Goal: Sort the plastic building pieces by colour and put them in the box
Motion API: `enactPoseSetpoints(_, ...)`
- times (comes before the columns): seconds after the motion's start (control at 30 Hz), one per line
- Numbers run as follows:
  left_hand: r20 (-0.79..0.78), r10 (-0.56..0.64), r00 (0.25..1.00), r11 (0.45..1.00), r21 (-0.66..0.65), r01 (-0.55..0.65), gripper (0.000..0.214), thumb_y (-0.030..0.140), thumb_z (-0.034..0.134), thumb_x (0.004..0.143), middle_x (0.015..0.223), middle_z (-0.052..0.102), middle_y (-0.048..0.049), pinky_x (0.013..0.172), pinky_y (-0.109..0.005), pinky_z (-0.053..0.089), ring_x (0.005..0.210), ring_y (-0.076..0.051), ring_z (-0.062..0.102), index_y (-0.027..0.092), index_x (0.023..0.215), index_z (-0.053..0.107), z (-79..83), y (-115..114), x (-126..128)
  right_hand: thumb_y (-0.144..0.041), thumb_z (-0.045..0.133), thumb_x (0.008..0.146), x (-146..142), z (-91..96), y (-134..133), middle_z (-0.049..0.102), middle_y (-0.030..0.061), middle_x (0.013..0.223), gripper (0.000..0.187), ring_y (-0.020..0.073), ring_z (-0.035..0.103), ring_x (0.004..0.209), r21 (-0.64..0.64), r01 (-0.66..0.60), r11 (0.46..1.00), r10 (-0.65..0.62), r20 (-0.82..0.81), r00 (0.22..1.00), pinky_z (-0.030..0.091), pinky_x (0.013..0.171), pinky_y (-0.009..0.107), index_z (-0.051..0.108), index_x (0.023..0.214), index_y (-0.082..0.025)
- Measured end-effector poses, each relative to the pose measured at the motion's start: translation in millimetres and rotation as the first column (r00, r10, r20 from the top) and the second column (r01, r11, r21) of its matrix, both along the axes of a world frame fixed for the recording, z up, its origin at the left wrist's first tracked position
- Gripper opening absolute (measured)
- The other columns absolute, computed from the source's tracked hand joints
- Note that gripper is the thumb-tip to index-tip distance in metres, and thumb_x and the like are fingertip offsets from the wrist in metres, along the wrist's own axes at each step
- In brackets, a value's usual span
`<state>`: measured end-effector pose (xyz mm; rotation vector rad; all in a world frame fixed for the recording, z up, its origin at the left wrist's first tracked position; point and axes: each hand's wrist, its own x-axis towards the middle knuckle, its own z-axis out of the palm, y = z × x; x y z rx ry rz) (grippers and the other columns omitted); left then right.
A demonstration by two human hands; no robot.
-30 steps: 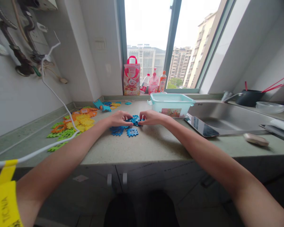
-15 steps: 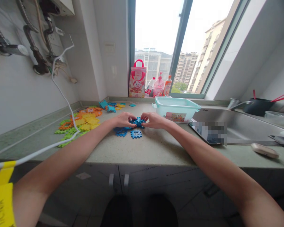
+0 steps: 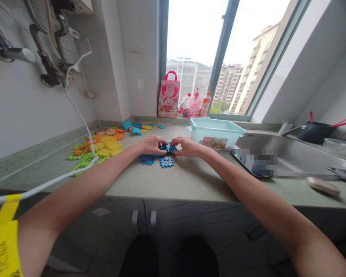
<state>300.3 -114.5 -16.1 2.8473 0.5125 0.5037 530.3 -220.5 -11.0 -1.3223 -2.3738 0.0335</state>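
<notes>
Both my hands meet over a small cluster of blue plastic interlocking tiles on the green countertop (image 3: 184, 181). My left hand (image 3: 150, 145) and my right hand (image 3: 188, 146) pinch the same joined blue tile piece (image 3: 166, 147) from either side, fingers closed on it. One loose blue tile (image 3: 166, 162) lies just in front of my hands, and more blue tiles (image 3: 147, 159) lie under my left wrist. A spread of yellow, orange and green tiles (image 3: 99, 148) covers the counter to the left.
A pale teal plastic tub (image 3: 215, 133) stands right of my hands, beside a steel sink (image 3: 291, 154) with a tablet at its edge. Bottles and a pink bag (image 3: 168, 94) stand on the window sill. A white cable (image 3: 75, 115) hangs over the left counter.
My hands stay on the blue tile piece with only small finger shifts. The view has swung slightly between the frames.
</notes>
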Motion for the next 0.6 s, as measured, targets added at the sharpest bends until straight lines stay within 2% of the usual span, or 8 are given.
enactPoseSetpoints(0.13, 0.005, 0.006, 1.0, 1.0, -0.026, -0.006, 0.045, 0.046, 0.075, 0.08, 0.102, 0.077, -0.0029, 0.076, -0.026, 0.05, 0.087, -0.019, 0.068, 0.023, 0.118, 0.081, -2.3, 2.3, -0.5, -0.022, 0.081, 0.082, 0.5, -1.5, 0.0, 0.077, 0.008, 0.113, 0.034, 0.024, 0.072, 0.107, -0.042, -0.017, 0.999, 0.016, -0.025, 1.0, 0.052, 0.093, 0.032, 0.074, 0.115, -0.02)
enactPoseSetpoints(0.3, 0.046, 0.052, 0.998, 0.995, -0.09, -0.048, 0.063, 0.048, 0.08, 0.076, 0.1, 0.077, -0.0035, 0.074, -0.026, 0.051, 0.085, -0.019, 0.069, 0.022, 0.134, 0.073, -5.7, 5.9, -0.2, -0.026, 0.083, 0.081, 0.7, -2.3, 1.1, 0.079, 0.0058, 0.111, 0.03, 0.0226, 0.073, 0.101, -0.059, 0.008, 0.998, -0.009, -0.025, 1.0, 0.052, 0.086, 0.03, 0.076, 0.111, -0.021)
enactPoseSetpoints(0.6, 0.029, 0.016, 0.999, 0.996, -0.092, -0.013, 0.051, 0.056, 0.078, 0.081, 0.104, 0.08, -0.0027, 0.076, -0.027, 0.051, 0.084, -0.019, 0.07, 0.023, 0.121, 0.078, -4.4, 6.2, -2.0, -0.029, 0.084, 0.082, -0.6, 3.4, -2.6, 0.079, 0.0076, 0.106, 0.032, 0.0235, 0.072, 0.094, -0.026, 0.102, 0.994, -0.099, 0.082, 0.992, 0.049, 0.081, 0.029, 0.075, 0.112, -0.021)
